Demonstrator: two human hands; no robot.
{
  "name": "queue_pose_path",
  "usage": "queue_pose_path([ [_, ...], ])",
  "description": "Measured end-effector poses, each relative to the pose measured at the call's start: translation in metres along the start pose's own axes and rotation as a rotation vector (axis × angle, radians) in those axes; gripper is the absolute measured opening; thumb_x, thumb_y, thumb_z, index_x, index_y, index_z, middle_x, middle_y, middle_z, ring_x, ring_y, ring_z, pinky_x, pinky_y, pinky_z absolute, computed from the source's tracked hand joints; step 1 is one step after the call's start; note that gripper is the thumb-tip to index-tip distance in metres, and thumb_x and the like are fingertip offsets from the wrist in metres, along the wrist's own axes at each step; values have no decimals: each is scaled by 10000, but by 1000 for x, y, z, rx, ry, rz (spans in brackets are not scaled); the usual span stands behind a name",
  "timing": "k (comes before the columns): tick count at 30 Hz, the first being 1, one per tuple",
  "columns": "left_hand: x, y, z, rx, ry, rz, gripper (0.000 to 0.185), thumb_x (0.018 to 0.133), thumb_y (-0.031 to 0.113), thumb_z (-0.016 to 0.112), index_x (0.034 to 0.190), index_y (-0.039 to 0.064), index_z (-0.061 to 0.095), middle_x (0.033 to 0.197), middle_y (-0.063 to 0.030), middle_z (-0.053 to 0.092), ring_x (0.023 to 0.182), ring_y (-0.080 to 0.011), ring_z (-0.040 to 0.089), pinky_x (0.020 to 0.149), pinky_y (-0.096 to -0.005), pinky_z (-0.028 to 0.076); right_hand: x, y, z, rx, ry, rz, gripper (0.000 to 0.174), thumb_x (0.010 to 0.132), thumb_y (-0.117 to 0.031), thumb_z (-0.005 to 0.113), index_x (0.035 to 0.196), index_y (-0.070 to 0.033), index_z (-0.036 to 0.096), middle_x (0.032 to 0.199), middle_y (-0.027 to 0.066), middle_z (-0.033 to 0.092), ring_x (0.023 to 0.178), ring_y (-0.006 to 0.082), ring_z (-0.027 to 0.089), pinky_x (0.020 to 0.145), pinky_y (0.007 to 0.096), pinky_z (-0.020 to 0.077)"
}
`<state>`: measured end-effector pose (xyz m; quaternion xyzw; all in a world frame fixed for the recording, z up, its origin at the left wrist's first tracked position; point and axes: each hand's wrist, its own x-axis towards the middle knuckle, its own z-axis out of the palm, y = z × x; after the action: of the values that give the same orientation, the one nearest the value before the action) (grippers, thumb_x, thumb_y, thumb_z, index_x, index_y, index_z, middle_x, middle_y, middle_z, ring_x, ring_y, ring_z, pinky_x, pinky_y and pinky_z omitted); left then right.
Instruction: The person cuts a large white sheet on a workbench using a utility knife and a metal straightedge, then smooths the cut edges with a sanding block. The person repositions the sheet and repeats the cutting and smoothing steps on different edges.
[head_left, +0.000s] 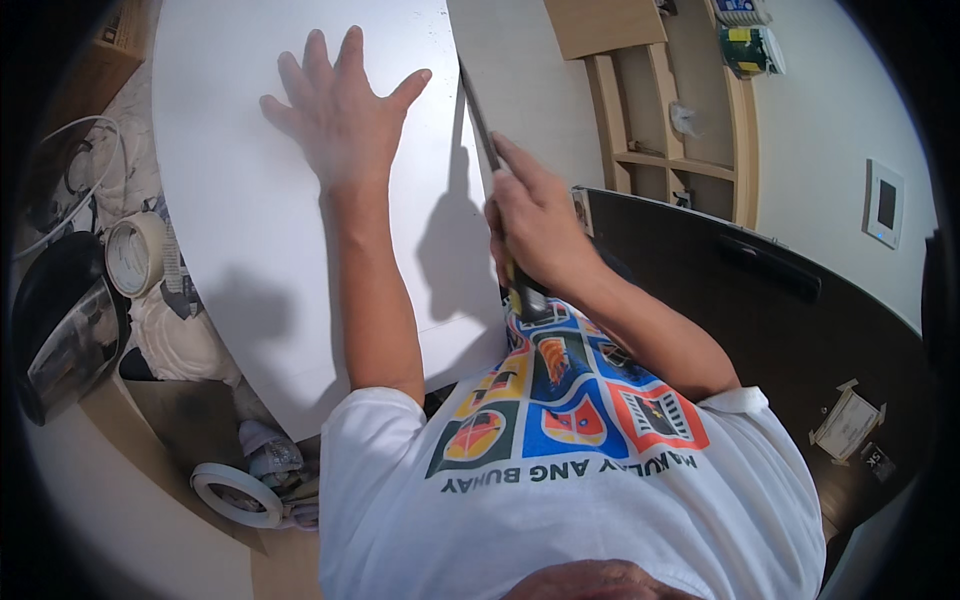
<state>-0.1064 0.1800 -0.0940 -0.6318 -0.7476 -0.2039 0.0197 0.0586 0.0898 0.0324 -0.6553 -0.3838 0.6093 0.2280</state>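
Note:
My left hand presses down on a large white board, palm flat and fingers spread. My right hand is wrapped around the handle of a long, thin-bladed hand tool. That blade runs along the board's right edge, its far tip close to the edge. I see the blade nearly edge-on, so I cannot tell whether it is a saw or a file. Black and yellow parts of the handle show below my fist. Shadows of my right hand and the tool fall across the board.
A large dark flat-screen panel stands at the right, below a wooden shelf frame. Left of the board lie a roll of masking tape, a black face shield and a white cable. A white ring-shaped roll sits lower down.

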Motion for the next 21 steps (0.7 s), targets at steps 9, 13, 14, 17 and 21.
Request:
queue_pose_path([
  [9, 1, -2, 1, 20, -33, -18, 938, 728, 807, 727, 1468, 246, 588, 1596, -116, 444, 1527, -401, 277, 1178, -705, 157, -5, 9, -4, 50, -21, 26, 556, 1049, -128, 352, 1582, 21, 294, 737, 83, 532, 434, 178, 554, 368, 335, 480],
  [13, 1, -3, 5, 33, -8, -14, 936, 729, 808, 725, 1469, 252, 586, 1602, -117, 436, 1525, -400, 279, 1175, -705, 163, 19, 26, 3, 37, -42, 3, 563, 1046, -141, 364, 1577, 35, 299, 727, 82, 529, 437, 173, 545, 374, 337, 476],
  [14, 0, -5, 4, 38, -8, -11, 936, 731, 809, 723, 1470, 251, 584, 1602, -118, 435, 1527, -399, 277, 1175, -706, 162, 11, 19, -1, 44, -62, 13, 555, 1057, -155, 376, 1580, 20, 312, 751, 76, 528, 451, 160, 540, 383, 326, 480],
  [17, 2, -8, 3, 50, -16, -17, 936, 737, 812, 716, 1475, 252, 579, 1604, -122, 431, 1531, -396, 269, 1175, -710, 159, -13, 6, -3, 72, -65, 67, 543, 1070, -173, 383, 1578, 8, 329, 792, 71, 527, 466, 148, 537, 393, 312, 483],
  [21, 3, -2, 2, 34, -36, -17, 936, 746, 818, 703, 1481, 253, 572, 1608, -124, 425, 1532, -393, 266, 1176, -714, 156, 4, 28, 4, 36, -27, 23, 541, 1073, -175, 378, 1579, 12, 326, 797, 67, 524, 478, 145, 538, 393, 305, 479],
])
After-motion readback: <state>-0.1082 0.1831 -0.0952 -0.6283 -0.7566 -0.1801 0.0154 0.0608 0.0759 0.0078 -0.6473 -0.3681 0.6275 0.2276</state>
